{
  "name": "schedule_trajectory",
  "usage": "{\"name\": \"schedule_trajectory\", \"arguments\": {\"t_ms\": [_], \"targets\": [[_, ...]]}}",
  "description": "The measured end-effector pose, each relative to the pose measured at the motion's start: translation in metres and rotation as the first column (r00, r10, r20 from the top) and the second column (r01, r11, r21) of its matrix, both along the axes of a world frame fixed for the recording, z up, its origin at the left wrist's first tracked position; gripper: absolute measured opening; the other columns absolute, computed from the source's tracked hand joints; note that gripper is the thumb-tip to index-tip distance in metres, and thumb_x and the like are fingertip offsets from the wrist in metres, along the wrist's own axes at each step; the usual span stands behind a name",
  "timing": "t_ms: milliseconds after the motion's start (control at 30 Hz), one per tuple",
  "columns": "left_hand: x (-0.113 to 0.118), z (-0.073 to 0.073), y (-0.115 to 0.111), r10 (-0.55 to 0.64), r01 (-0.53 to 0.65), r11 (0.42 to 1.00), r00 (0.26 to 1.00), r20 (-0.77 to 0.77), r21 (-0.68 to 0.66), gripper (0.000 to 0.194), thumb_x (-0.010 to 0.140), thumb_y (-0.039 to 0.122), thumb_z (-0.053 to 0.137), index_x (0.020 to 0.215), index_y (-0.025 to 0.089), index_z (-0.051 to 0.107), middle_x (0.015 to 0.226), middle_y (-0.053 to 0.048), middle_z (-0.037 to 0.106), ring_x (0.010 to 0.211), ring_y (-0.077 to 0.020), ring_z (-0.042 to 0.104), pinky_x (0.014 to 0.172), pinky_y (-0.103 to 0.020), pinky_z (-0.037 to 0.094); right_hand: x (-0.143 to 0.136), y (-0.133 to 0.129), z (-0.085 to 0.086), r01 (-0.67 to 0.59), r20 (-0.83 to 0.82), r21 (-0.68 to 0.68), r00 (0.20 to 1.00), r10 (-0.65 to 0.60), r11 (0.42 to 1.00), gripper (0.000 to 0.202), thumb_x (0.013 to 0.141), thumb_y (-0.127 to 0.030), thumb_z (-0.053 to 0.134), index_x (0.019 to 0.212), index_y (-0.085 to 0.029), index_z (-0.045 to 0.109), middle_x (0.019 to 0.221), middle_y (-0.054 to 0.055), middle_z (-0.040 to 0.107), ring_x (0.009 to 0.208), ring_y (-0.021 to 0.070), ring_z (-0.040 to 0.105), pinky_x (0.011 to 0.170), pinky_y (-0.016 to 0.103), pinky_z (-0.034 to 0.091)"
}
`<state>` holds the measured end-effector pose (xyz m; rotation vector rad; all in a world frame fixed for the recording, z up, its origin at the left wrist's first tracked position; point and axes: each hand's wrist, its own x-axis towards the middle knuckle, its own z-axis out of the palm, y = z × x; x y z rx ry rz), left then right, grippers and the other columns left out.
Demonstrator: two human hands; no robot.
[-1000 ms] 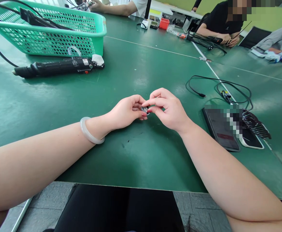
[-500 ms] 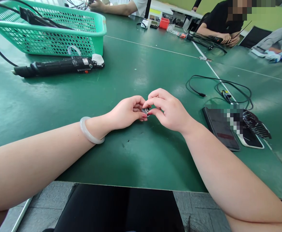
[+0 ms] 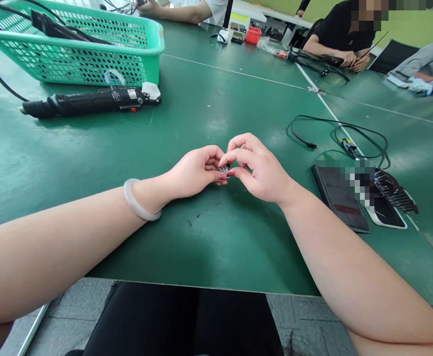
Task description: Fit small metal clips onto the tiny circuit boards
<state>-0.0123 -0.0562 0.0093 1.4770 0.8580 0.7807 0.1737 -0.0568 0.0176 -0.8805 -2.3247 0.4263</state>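
Left hand pinches a small metallic part between its thumb and its fingers, and this wrist wears a white bracelet. Right hand comes to the same part from the other side, and it also pinches this part, with the thumb and a bent finger. The part is at the fingertips, above the green worktop, near its front edge. It is mostly covered, so its exact form I cannot tell.

Beyond the left hand lies a black power tool, just beside a green basket with holes in its walls. In the basket there are another black tool and dark cables. To the right there is a thin black cable, lying in loops. Nearer are a dark phone and a white-edged phone, with a hair clip on the second one. At the far side, a person in black sits with both hands together.
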Motion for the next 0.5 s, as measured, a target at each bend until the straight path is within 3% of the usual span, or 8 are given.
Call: {"name": "schedule_trajectory", "arguments": {"t_ms": [500], "targets": [[-0.0002,0.0003,-0.0005,-0.005,0.005,1.0,1.0,0.002,0.006,0.018,0.075,0.001,0.062,0.081,0.015,0.053,0.076,0.001,0.065,0.072,-0.0106,0.067,0.073,-0.029,0.056,0.0002,-0.0005,-0.0013,0.014,-0.05,-0.065,0.999,-0.017,0.998,0.022,0.081,-0.01,0.052,0.091,-0.024,0.065,0.104,0.004,0.05,0.072,0.0123,0.048,0.065,0.033,0.046]]}}
